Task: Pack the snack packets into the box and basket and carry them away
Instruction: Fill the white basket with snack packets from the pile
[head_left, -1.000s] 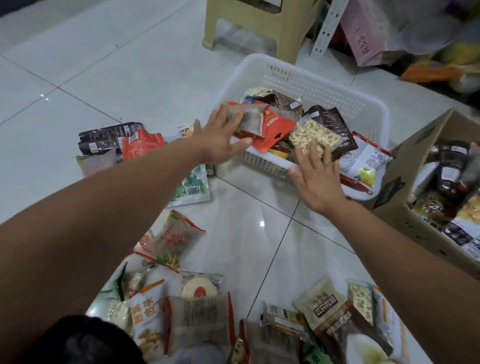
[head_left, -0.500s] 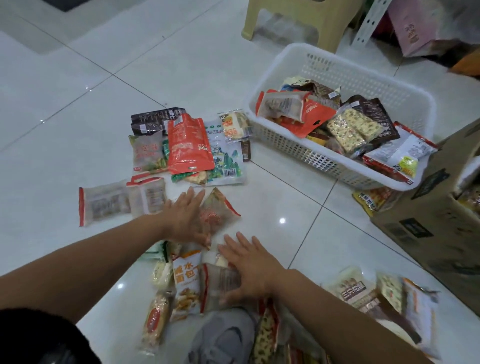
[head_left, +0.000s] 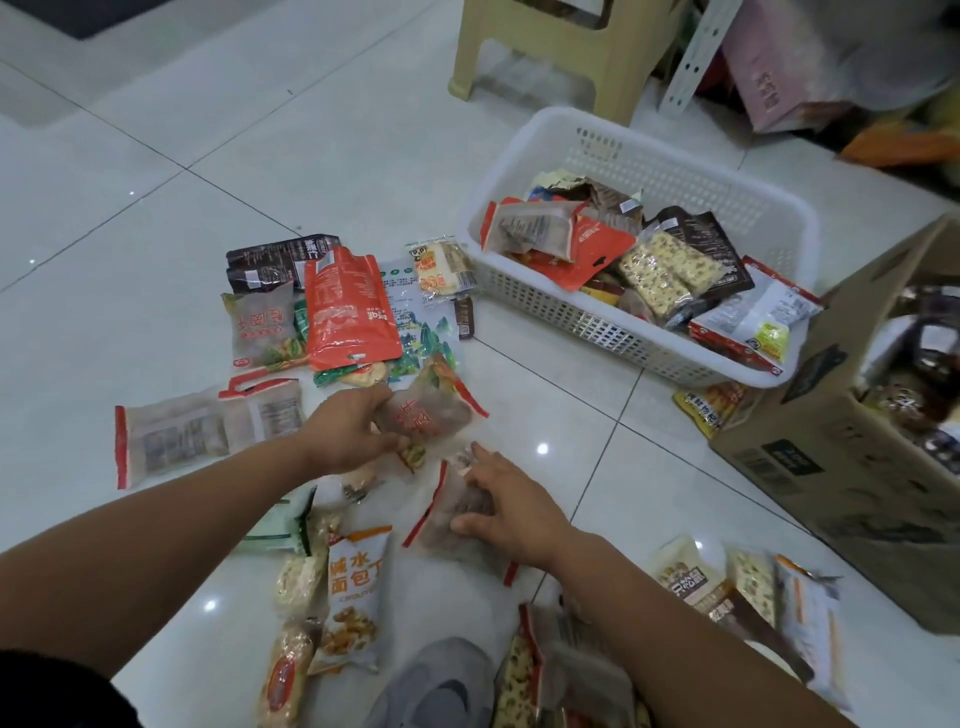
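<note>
Snack packets lie scattered on the white tiled floor. My left hand (head_left: 350, 434) grips a frosted packet with red characters (head_left: 428, 413) at the centre. My right hand (head_left: 511, 512) closes on a frosted packet with red edges (head_left: 441, 514) just below it. A white plastic basket (head_left: 691, 171) at the upper right holds several packets. A cardboard box (head_left: 841, 457) at the right edge also holds packets. An orange pouch (head_left: 345, 309) lies in the pile to the upper left.
A beige plastic stool (head_left: 556, 52) stands behind the basket. Bags and clutter fill the top right corner. More packets lie near my knees at the bottom, around a grey shoe (head_left: 441, 686). A yellow packet (head_left: 706, 408) lies between basket and box.
Both hands came back from the basket to the floor pile. They have since closed on two frosted packets near the centre.
</note>
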